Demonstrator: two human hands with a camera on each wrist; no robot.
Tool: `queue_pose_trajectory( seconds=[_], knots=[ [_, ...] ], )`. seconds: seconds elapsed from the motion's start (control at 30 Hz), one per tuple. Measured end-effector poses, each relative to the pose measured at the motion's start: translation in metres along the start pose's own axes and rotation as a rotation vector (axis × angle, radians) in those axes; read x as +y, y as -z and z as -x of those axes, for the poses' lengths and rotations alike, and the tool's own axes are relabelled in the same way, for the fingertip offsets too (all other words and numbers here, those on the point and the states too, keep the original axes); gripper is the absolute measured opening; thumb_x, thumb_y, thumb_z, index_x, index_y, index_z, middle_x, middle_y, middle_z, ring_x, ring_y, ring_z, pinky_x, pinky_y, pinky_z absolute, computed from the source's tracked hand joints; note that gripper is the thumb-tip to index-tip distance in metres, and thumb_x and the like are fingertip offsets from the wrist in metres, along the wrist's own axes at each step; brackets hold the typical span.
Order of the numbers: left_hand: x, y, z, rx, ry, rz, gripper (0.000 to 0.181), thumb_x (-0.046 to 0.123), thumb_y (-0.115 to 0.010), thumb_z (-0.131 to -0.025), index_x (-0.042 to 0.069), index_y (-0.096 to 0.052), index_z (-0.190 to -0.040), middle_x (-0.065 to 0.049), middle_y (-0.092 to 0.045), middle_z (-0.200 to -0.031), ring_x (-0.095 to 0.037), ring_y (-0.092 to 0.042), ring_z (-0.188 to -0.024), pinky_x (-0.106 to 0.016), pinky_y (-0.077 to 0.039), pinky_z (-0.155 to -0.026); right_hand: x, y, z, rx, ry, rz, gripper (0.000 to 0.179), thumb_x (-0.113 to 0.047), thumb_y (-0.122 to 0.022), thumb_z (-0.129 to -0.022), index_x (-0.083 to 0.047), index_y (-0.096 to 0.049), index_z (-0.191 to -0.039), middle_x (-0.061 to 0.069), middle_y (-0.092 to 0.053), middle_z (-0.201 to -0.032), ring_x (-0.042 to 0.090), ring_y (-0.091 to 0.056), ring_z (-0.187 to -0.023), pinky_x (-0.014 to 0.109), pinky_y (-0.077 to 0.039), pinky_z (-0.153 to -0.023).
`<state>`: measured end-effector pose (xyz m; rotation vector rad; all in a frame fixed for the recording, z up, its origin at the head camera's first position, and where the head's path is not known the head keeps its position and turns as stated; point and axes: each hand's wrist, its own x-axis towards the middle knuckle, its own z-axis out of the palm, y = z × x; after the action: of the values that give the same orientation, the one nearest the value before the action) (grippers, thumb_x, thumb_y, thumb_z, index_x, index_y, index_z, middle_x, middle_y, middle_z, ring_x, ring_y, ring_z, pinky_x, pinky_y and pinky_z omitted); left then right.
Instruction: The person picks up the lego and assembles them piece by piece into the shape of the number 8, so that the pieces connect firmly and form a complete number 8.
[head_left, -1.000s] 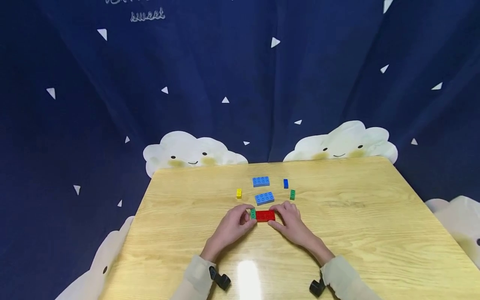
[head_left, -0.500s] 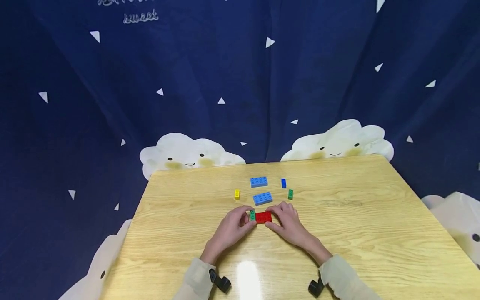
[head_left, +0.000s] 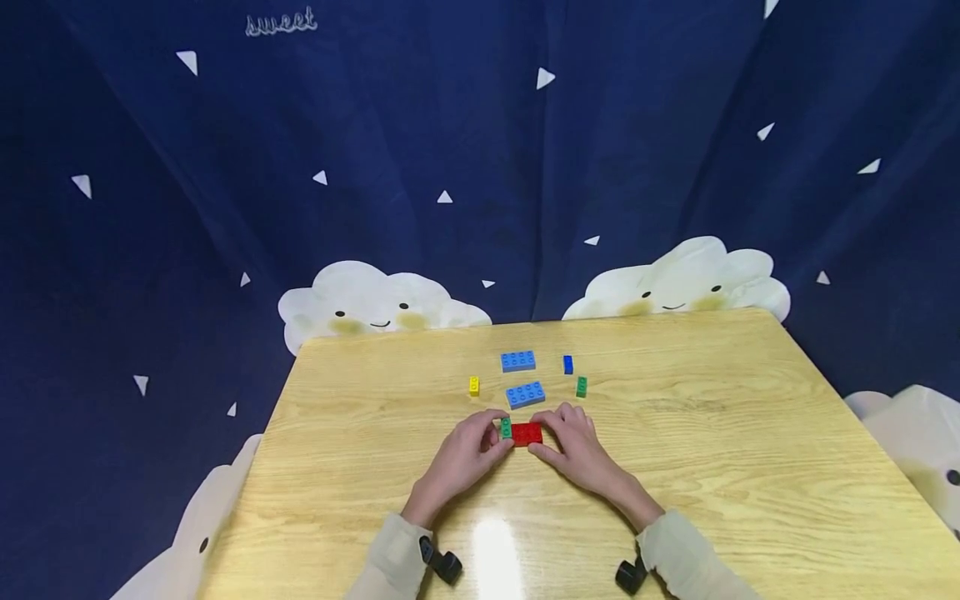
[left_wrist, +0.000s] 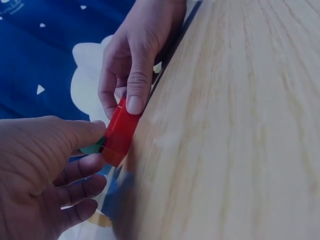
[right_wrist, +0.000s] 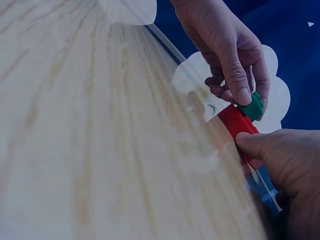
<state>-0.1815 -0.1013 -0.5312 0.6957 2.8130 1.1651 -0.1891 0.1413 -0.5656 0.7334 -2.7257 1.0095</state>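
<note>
Ok so closest in you've got 2 light sleeves, left sleeve (head_left: pixel 393 554) and right sleeve (head_left: pixel 686 550), both on the near side of the red brick (head_left: pixel 527 434), off to its left and right. There's a black gadget strapped at each wrist, left gadget (head_left: pixel 442 561) and right gadget (head_left: pixel 632 575), plus a bright glare patch on the wood table (head_left: pixel 360 425) nearer than the red brick.

The red brick is basically in the middle of the action, between the hands, which are apart from each other. Left hand (head_left: pixel 465 452) is on its left, thumb and index finger pinching a small green brick (head_left: pixel 506 427) at the red brick's left end. From the right wrist view that green piece sits higher than the red, but I can't tell if it's fully clicked on. Right hand (head_left: pixel 579 446) grips the red brick's right end, thumb on the near side.

Just beyond the red brick: a light blue brick (head_left: pixel 526 394) with 8 studs. Further past it, a yellow brick (head_left: pixel 474 386) to the left and a second green brick (head_left: pixel 582 387) to the right, 2 studs each. Then a dark blue brick (head_left: pixel 567 365), far right of the red, and another light blue brick (head_left: pixel 518 361) straight behind it.

Way behind the red brick hangs a navy curtain (head_left: pixel 420 125) with white triangles and smiley clouds.
</note>
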Motion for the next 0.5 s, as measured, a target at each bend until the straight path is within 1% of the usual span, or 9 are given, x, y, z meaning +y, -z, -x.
queue_pose_trajectory(
  seconds=[0.13, 0.23, 0.5],
  knots=[
    [-0.0009, -0.0007, -0.0005, -0.005, 0.004, -0.007, 0.041, 0.029, -0.073, -0.101, 0.013, -0.064, -0.137, 0.008, -0.058, -0.086, -0.013, -0.055, -0.075, -0.025, -0.045, -0.067, 0.0007, -0.001, -0.0001, 0.018, 0.021, 0.001, 0.035, -0.034, -0.079, -0.094, -0.018, -0.069, -0.123, -0.002, -0.049, -0.095, 0.014, -0.034, -0.086, 0.034, -0.025, -0.077],
    [-0.002, -0.0011, -0.0016, -0.01, 0.01, -0.013, 0.041, 0.03, -0.072, -0.101, 0.014, -0.063, -0.138, 0.009, -0.058, -0.086, -0.011, -0.054, -0.075, -0.025, -0.045, -0.068, 0.0014, -0.0016, -0.0004, 0.025, 0.03, 0.005, 0.035, -0.034, -0.079, -0.094, -0.017, -0.069, -0.123, -0.003, -0.048, -0.095, 0.014, -0.033, -0.086, 0.034, -0.025, -0.077],
    [-0.0035, -0.0018, -0.0019, -0.01, 0.009, -0.043, 0.041, 0.032, -0.07, -0.102, 0.015, -0.063, -0.138, 0.009, -0.058, -0.088, -0.008, -0.052, -0.076, -0.025, -0.046, -0.069, 0.0021, -0.0014, -0.0012, -0.002, 0.012, 0.006, 0.037, -0.037, -0.078, -0.095, -0.017, -0.068, -0.125, -0.004, -0.048, -0.096, 0.015, -0.035, -0.087, 0.035, -0.026, -0.078]
  ],
)
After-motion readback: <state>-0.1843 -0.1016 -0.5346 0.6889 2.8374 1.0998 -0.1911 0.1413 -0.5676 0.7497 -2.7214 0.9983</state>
